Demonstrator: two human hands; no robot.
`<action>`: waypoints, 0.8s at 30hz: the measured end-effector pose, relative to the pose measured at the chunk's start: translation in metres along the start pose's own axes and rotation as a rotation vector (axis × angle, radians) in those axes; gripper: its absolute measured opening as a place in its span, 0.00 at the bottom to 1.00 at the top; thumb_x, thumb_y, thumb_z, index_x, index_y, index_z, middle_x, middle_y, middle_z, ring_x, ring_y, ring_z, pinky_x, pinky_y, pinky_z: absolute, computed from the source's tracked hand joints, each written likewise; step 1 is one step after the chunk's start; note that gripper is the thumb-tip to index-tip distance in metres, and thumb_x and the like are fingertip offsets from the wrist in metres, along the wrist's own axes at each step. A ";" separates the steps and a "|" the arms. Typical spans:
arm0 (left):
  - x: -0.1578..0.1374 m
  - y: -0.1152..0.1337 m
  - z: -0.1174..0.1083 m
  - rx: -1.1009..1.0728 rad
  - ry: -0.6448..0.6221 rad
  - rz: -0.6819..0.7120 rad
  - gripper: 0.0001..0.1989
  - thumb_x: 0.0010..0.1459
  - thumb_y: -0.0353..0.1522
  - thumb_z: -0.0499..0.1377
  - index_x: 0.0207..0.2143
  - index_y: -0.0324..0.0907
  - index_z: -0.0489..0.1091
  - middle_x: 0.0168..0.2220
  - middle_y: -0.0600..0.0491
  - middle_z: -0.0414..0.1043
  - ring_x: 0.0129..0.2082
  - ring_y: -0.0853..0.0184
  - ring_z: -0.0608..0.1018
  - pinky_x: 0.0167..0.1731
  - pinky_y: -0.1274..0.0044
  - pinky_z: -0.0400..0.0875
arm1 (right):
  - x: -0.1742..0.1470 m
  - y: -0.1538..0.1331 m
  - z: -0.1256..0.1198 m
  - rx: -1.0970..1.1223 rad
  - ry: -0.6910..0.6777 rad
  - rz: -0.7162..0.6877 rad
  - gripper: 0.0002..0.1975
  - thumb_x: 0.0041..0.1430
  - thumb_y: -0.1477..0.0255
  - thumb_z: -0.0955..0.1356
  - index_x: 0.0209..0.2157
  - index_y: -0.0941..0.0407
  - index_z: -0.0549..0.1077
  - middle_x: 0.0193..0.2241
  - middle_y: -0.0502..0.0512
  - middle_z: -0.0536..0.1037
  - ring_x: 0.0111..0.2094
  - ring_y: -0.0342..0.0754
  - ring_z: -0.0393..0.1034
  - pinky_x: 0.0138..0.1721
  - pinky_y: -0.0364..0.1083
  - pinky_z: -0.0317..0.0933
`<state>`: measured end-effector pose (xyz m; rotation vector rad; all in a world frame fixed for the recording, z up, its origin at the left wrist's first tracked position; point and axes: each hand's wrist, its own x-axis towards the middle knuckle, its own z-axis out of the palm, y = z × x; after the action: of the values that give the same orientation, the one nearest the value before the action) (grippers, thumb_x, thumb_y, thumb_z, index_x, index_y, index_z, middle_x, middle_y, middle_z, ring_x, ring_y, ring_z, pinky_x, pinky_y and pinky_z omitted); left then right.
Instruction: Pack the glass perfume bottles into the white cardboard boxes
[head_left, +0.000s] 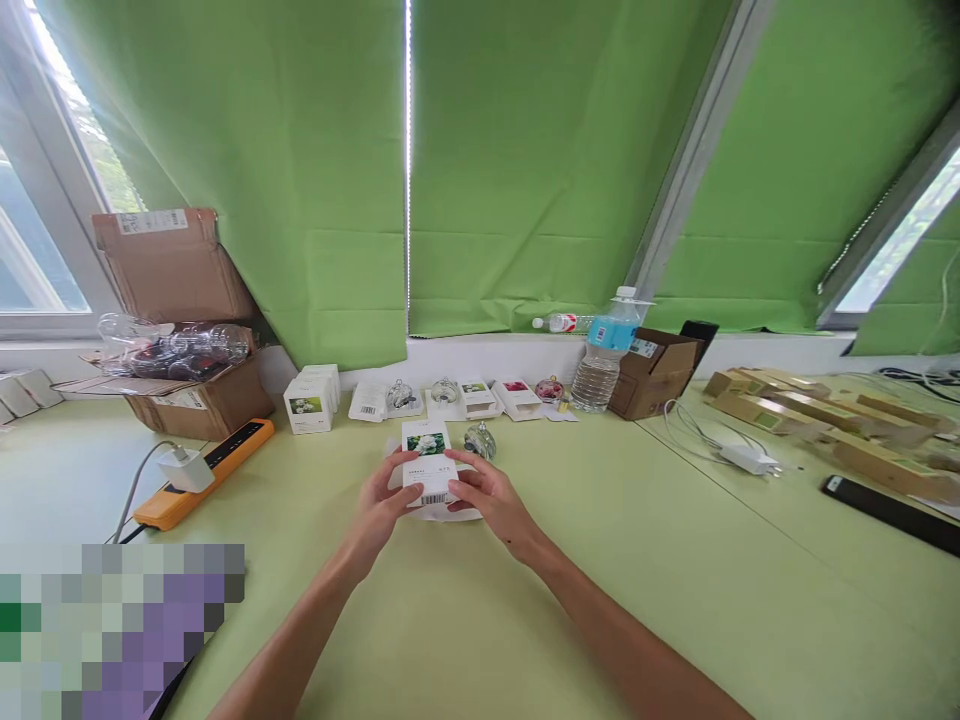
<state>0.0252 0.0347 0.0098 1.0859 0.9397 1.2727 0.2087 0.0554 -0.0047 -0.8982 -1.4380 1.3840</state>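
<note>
Between my two hands is a small white box [430, 468] with a white-flower picture and a barcode at its near end. My left hand [386, 500] grips its left side, thumb and fingers bent against it. On the opposite side, my right hand [491, 497] holds it the same way. Just behind my right hand stands a clear glass ornament [480, 440] with a pointed top. Something white and flat [450, 514] lies under the box, mostly covered by it and my hands.
Along the wall stand stacked white boxes [310, 400], more glass ornaments [550, 390] and a large water bottle [600, 360]. An orange power strip [206, 475] and an opened carton [199, 405] are at left. Right are a white charger [750, 458], long cartons [832, 410] and a black bar [892, 512].
</note>
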 end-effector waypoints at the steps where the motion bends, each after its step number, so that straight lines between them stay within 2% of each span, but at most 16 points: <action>1: 0.000 0.000 0.000 0.001 -0.002 -0.003 0.22 0.47 0.35 0.64 0.46 0.46 0.70 0.58 0.49 0.62 0.47 0.57 0.74 0.43 0.68 0.72 | 0.000 0.000 0.000 0.003 0.000 -0.003 0.27 0.52 0.61 0.70 0.54 0.50 0.67 0.37 0.54 0.76 0.40 0.50 0.71 0.44 0.53 0.67; 5: 0.001 0.000 0.000 -0.001 -0.017 -0.010 0.23 0.46 0.34 0.64 0.47 0.47 0.70 0.58 0.49 0.62 0.46 0.58 0.74 0.41 0.70 0.72 | 0.000 0.001 -0.001 0.015 -0.005 -0.008 0.25 0.53 0.64 0.70 0.54 0.50 0.67 0.38 0.54 0.76 0.41 0.50 0.71 0.43 0.53 0.67; 12: 0.001 0.001 0.000 -0.015 -0.023 0.004 0.22 0.45 0.31 0.64 0.46 0.48 0.71 0.63 0.53 0.53 0.48 0.58 0.73 0.42 0.71 0.71 | -0.002 -0.001 0.000 0.018 -0.025 -0.005 0.25 0.53 0.67 0.70 0.53 0.50 0.66 0.40 0.54 0.75 0.42 0.50 0.70 0.44 0.53 0.66; 19: 0.001 0.000 -0.002 0.009 -0.039 0.016 0.23 0.46 0.28 0.62 0.48 0.47 0.69 0.64 0.53 0.50 0.48 0.58 0.73 0.44 0.71 0.70 | -0.001 -0.001 -0.002 0.019 -0.043 -0.003 0.25 0.53 0.70 0.70 0.54 0.50 0.66 0.41 0.54 0.75 0.43 0.50 0.70 0.45 0.53 0.66; 24: 0.004 -0.004 -0.004 -0.005 -0.046 0.019 0.22 0.48 0.32 0.62 0.48 0.47 0.69 0.65 0.52 0.47 0.49 0.56 0.72 0.44 0.69 0.70 | -0.002 -0.002 -0.002 0.018 -0.046 -0.003 0.25 0.53 0.71 0.70 0.54 0.49 0.65 0.41 0.54 0.74 0.43 0.50 0.70 0.45 0.53 0.66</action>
<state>0.0225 0.0390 0.0051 1.1187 0.8932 1.2597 0.2109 0.0543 -0.0034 -0.8568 -1.4586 1.4214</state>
